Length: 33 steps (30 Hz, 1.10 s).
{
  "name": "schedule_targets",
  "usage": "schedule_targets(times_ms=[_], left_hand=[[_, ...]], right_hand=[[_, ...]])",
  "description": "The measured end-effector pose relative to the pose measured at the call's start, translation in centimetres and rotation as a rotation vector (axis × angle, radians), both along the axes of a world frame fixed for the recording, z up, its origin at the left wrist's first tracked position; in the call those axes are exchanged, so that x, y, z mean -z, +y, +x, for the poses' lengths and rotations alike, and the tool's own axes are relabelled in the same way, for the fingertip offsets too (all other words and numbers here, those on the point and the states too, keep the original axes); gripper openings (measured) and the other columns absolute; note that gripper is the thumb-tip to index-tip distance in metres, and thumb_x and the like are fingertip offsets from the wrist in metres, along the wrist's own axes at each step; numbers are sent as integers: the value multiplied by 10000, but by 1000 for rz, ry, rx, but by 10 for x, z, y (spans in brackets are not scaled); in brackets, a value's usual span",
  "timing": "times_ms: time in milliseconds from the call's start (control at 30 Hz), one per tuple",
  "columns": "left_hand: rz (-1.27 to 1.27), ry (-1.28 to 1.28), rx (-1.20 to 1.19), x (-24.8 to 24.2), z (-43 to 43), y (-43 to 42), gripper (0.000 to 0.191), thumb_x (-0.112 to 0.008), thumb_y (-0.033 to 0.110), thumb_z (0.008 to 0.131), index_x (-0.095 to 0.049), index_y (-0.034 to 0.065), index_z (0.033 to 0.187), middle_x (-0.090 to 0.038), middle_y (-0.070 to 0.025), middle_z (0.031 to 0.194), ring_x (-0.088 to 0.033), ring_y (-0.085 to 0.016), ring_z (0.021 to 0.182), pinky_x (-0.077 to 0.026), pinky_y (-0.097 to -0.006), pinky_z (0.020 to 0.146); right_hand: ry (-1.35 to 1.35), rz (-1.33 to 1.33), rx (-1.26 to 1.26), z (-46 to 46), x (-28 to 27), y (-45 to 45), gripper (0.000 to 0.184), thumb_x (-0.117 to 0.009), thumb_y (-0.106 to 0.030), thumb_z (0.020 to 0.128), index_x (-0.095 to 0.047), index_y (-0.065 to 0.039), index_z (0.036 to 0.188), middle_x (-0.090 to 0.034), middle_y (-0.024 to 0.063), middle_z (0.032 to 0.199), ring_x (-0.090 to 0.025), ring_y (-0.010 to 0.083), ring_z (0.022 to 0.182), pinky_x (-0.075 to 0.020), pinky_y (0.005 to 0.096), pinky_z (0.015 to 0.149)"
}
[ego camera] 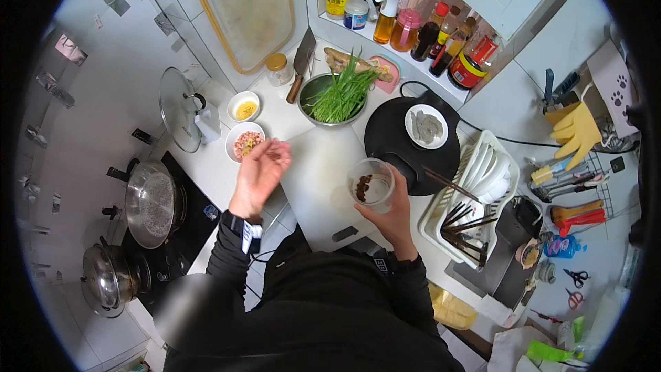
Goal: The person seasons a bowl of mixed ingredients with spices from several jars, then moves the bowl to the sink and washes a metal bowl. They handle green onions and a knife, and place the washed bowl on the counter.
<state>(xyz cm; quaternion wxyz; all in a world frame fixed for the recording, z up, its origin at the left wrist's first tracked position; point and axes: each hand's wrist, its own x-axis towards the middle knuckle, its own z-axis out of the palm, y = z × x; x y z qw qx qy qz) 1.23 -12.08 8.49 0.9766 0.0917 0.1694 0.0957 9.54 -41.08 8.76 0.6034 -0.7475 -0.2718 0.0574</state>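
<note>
My right hand (pixel 390 212) grips a clear plastic container (pixel 373 186) with some dark brown pieces in it, above the right side of a pale cutting board (pixel 320 165). Palm up with fingers bent, my left hand (pixel 263 173) is beside a white bowl (pixel 229 139) of diced pink food; small dark bits appear to lie on its fingers. Behind that bowl stands another white bowl (pixel 244 95) with yellow contents. A metal bowl of cut green stalks (pixel 338 98) is at the board's far edge. Sliced grey food (pixel 426 126) lies on a small white dish atop a round black appliance (pixel 382 129).
A cleaver (pixel 303 57) and a lidded jar (pixel 279 70) are at the back. On the left, a steel pan (pixel 151 204) and a lidded pot (pixel 111 274) sit on the black hob. A dish rack (pixel 428 222) with plates and chopsticks stands right, beside the sink.
</note>
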Motion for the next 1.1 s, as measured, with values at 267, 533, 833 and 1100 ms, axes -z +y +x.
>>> schedule_targets(times_ms=[267, 533, 833, 1100], left_hand=[[1133, -25, 331, -68, 30, -133, 386, -341, 300, 1035, -533, -6, 1171, -569, -70, 1147, -518, -157, 1087, -385, -305, 987], [1502, 175, 216, 53, 61, -97, 460, -490, 327, 968, -497, 4, 1295, -587, -157, 1174, -520, -234, 1137, -370, -353, 1022], [2566, 100, 773, 164, 39, -121, 854, -839, 407, 622, -476, 2, 1281, -476, -231, 1179, -462, -390, 1125, -415, -440, 947], [1341, 97, 844, 46, 75, -96, 765, -826, 339, 676, -487, -38, 1248, -528, -110, 1045, -539, -184, 934, -473, -292, 794]], right_hand=[[67, 80, -22, -10, 28, 15, 855, -842, -117, 620, -393, -21, 1341, -463, 129, 1279, -482, 263, 1188, -397, 374, 1002], [122, 116, 129, -13, 55, -25, 909, -847, -88, 624, -335, -13, 1371, -457, 129, 1339, -452, 245, 1248, -373, 371, 1048], [145, 111, 197, -19, 40, -48, 891, -854, -87, 626, -360, -6, 1363, -452, 118, 1353, -428, 216, 1269, -339, 349, 1067], [-41, -23, 255, -18, 40, -51, 867, -860, -159, 581, -432, -30, 1324, -511, 137, 1273, -491, 277, 1194, -387, 391, 1002]])
